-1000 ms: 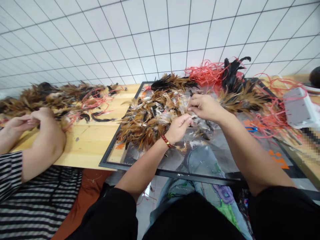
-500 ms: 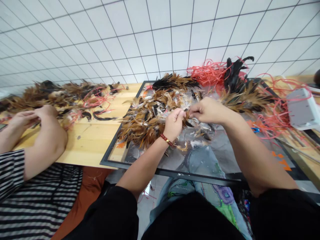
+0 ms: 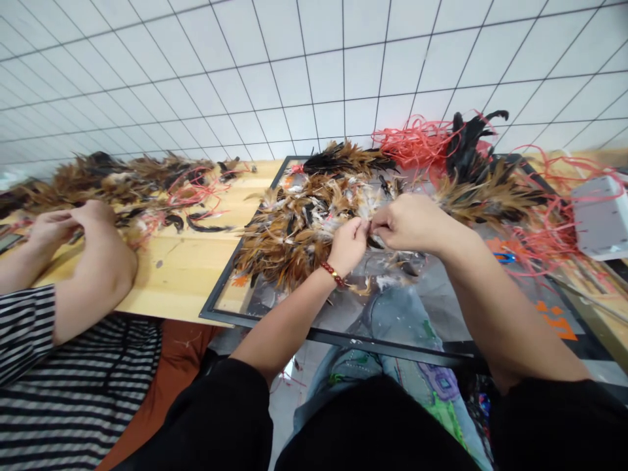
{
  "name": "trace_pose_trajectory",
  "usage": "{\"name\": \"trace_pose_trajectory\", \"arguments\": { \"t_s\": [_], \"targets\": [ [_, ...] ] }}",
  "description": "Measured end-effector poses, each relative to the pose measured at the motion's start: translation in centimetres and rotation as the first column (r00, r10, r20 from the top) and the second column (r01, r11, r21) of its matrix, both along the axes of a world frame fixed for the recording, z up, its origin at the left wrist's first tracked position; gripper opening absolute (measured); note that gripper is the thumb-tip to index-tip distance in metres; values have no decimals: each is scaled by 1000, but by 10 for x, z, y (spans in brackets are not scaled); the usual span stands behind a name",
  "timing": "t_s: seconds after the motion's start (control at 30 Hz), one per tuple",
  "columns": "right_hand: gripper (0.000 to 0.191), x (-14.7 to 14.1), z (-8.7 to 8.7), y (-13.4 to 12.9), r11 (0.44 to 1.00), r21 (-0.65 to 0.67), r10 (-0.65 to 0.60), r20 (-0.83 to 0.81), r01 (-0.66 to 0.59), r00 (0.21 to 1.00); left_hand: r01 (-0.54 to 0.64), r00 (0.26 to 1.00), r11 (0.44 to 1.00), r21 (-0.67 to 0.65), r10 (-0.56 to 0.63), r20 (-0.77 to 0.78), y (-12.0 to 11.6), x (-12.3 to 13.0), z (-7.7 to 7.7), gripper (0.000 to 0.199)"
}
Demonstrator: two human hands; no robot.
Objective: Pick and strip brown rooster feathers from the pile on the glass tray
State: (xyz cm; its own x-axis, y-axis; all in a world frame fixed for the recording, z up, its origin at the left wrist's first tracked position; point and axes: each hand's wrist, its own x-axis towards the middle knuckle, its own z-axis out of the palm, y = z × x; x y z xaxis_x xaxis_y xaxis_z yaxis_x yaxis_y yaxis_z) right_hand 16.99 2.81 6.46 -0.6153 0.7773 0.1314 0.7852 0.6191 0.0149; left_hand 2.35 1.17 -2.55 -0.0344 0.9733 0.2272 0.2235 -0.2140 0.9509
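My left hand (image 3: 349, 245), with a red bead bracelet on its wrist, is closed in a pinch above the clear table mat. Nearly touching it at the fingertips, my right hand (image 3: 409, 222) is also closed, its fingers curled inward. A small dark feather (image 3: 375, 243) pokes out just below where they meet, seemingly from the left fingers. What the right fingers pinch is hidden. Left of my hands spreads a pile of brown feathers (image 3: 279, 245), with white fluff and pink bits among them. Loose feathers (image 3: 407, 267) lie beneath my right hand.
Pink plastic strips (image 3: 417, 144) heap up against the tiled wall, beside black feathers (image 3: 468, 147) and a brown feather bunch (image 3: 490, 193). A white box (image 3: 598, 216) stands at right, near a blue clip (image 3: 504, 258). At left a co-worker's hands (image 3: 73, 226) work by more feathers (image 3: 108, 176).
My hands have come closer together, the right turning more knuckles-up, and less of the feather shows between them. The whole view has shifted slightly.
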Motion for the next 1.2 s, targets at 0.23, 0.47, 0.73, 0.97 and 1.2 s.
{"name": "trace_pose_trajectory", "arguments": {
  "t_s": [0.23,0.47,0.73,0.97,1.2],
  "targets": [
    [21,-4,9,-12,999,34,19,-119,-15,993,94,852,987,128,-13,-524,-14,-2,6,17],
    [19,3,0,4,986,8,131,-647,-165,751,152,935,982,-116,-105,337,0,2,5,43],
    [21,1,-25,25,778,-536,-179,-690,-328,701,85,809,979,-185,41,587,0,0,18,47],
    [33,-3,-28,26,797,-561,-306,-695,-224,651,5,827,990,-141,75,558,1,-1,16,41],
    [30,4,-33,35,813,-547,-292,-679,-200,674,-23,702,974,-224,175,690,1,-4,22,27]
  ]
}}
